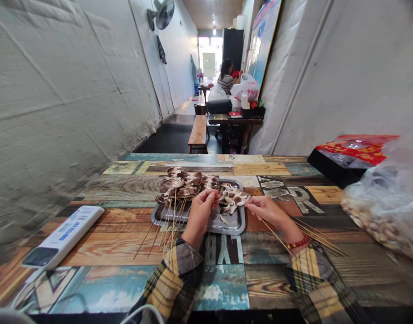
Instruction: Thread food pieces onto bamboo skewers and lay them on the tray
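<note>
Right grip [270, 213]: clamped on one thin, tan wooden skewer [273, 231], which slants back toward the wrist. Left grip [200, 211]: fingertips together over the tray; cannot tell whether a piece sits between them.

Loose grey-and-white mushroom pieces [229, 208] lie in the right part of a shallow, silver metal tray [240, 228]; brown, mushroom-loaded skewers [184, 182] are heaped at its left, bare ends toward the person.

Handling (judged): skewer light, stiff, best held along the shaft. Pieces soft, prone to tearing, perhaps slippery; pinch gently at the thicker part.

Room: tray's raised rim obstructs low moves; patterned wood-plank desk [267, 252] open between the forearms; bare tan skewers [323, 237] beside the right wrist.
</note>
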A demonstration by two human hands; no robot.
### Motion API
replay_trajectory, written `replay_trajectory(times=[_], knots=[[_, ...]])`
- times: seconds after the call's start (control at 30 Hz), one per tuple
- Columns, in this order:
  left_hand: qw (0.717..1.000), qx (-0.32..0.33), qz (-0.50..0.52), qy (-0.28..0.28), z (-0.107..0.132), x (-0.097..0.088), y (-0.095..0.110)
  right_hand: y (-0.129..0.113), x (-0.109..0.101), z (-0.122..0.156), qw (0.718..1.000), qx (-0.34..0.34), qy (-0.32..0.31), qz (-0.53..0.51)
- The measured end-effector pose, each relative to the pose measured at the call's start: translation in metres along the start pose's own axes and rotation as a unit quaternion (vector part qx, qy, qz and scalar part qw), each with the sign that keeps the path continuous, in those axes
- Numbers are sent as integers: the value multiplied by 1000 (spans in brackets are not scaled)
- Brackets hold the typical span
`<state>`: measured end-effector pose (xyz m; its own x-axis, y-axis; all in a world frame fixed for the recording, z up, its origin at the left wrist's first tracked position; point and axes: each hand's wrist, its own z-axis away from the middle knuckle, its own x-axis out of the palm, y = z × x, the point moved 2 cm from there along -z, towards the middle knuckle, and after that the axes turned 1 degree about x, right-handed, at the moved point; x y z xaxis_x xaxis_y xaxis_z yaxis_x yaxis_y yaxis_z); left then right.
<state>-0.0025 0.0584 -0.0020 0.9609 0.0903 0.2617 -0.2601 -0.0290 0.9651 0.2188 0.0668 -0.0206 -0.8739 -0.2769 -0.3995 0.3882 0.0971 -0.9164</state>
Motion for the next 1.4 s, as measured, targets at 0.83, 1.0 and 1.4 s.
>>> replay_trajectory(times=[0.83, 1.0, 1.4], knots=[[806, 250, -502, -188, 7, 14, -5, -18, 8, 10, 983, -50, 170, -44], [950, 113, -270, -107, 1, 8, 1, -26, 12, 15, 984, -48, 154, -69], [994, -57, 95, 2, 2, -1, 13, -47, 30, 34, 983, -129, 61, 113]])
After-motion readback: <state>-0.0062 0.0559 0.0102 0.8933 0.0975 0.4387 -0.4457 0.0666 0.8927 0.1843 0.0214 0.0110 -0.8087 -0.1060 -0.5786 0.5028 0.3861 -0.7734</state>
